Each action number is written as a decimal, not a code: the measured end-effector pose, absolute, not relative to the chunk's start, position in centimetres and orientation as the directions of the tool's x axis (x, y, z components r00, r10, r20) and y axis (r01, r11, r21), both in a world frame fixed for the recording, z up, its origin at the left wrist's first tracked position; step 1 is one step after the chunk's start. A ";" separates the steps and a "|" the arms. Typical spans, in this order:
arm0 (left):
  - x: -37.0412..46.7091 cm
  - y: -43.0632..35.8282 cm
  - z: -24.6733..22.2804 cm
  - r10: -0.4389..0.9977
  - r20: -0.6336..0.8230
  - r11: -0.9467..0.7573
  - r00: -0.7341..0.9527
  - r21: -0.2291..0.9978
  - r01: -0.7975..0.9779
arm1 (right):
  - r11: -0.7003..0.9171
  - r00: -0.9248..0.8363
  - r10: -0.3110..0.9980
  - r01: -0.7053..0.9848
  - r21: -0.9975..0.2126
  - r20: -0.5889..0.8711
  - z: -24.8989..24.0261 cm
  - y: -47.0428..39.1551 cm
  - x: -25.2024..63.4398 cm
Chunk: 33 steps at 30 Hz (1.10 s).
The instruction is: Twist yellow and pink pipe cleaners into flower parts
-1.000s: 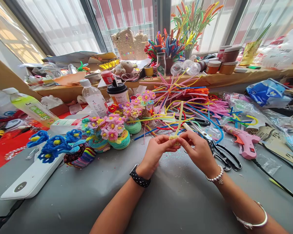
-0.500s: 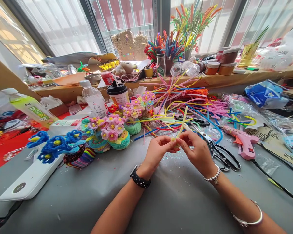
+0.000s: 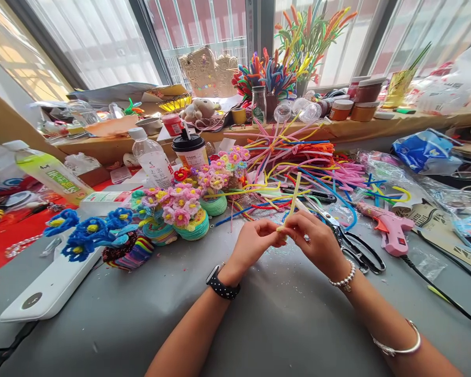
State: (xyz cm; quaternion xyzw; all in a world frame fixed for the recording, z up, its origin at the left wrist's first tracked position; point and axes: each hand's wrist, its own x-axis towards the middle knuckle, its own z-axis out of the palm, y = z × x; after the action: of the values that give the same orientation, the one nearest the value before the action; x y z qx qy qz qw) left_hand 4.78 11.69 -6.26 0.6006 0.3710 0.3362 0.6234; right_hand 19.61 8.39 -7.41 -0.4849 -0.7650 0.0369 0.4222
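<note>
A pale yellow pipe cleaner (image 3: 295,192) sticks up from between my fingertips, its lower end bent and mostly covered by them. My left hand (image 3: 255,238) pinches that lower end. My right hand (image 3: 313,238) grips the same piece from the other side, the fingertips of both hands touching or nearly so. Black-handled scissors (image 3: 359,248) lie just right of my right hand. To the left stand small pots of pipe-cleaner flowers, among them pink flowers (image 3: 180,205) and blue flowers (image 3: 92,230).
A pink glue gun (image 3: 394,230) with a black cord lies at the right. Behind my hands spreads a heap of loose pipe cleaners (image 3: 294,149). A lidded drink cup (image 3: 190,154), a clear bottle (image 3: 153,159) and a white power bank (image 3: 43,298) are at the left.
My fingers have shifted slightly around the lower end of the yellow pipe cleaner, the right fingers closing further over it. The upright end has stayed nearly in place.
</note>
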 end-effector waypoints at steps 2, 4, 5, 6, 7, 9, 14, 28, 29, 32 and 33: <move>4.9 11.7 -6.4 0.876 -0.036 0.011 0.481 0.998 0.055 | 0.504 -0.161 0.802 0.699 -0.508 0.575 -7.4 8.5 19.6; 5.0 11.7 -6.5 0.885 -0.023 -0.010 0.465 0.998 0.070 | 0.502 -0.142 0.805 0.681 -0.533 0.576 -7.4 8.4 19.4; 5.1 11.6 -6.5 0.889 -0.017 -0.016 0.457 0.998 0.068 | 0.501 -0.122 0.799 0.677 -0.539 0.589 -7.3 8.4 19.3; 5.1 11.6 -6.5 0.891 -0.011 -0.019 0.453 0.998 0.061 | 0.493 -0.092 0.794 0.676 -0.548 0.600 -7.3 8.4 19.1; 5.2 11.6 -6.5 0.890 -0.006 -0.019 0.456 0.999 0.051 | 0.477 -0.055 0.794 0.673 -0.565 0.605 -7.2 8.3 19.0; 5.2 11.5 -6.3 0.879 -0.009 -0.006 0.476 1.000 0.030 | 0.427 0.027 0.818 0.640 -0.638 0.575 -7.0 8.1 18.7; 5.0 11.3 -5.7 0.840 0.008 0.013 0.543 0.999 -0.034 | 0.263 0.168 0.914 0.448 -0.855 0.370 -6.7 7.6 18.5; 5.4 11.0 -6.2 0.886 0.051 -0.046 0.460 0.999 -0.021 | 0.222 0.151 0.947 0.334 -0.916 0.285 -6.4 7.6 18.4; 5.4 11.0 -6.2 0.885 0.045 -0.041 0.463 0.999 -0.018 | 0.226 0.145 0.947 0.335 -0.915 0.287 -6.4 7.6 18.4; 5.2 11.1 -6.0 0.878 0.033 -0.040 0.478 0.999 0.005 | 0.233 0.126 0.949 0.343 -0.910 0.290 -6.4 7.6 18.6; 5.2 11.1 -6.0 0.874 0.029 -0.039 0.484 0.999 0.012 | 0.234 0.115 0.950 0.348 -0.908 0.289 -6.4 7.7 18.7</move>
State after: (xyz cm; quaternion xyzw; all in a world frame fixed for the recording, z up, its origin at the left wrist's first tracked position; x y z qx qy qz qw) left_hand 5.16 11.13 -6.00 0.6232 0.3557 0.3624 0.5947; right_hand 18.69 7.66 -6.41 -0.5444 -0.5965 0.2945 0.5110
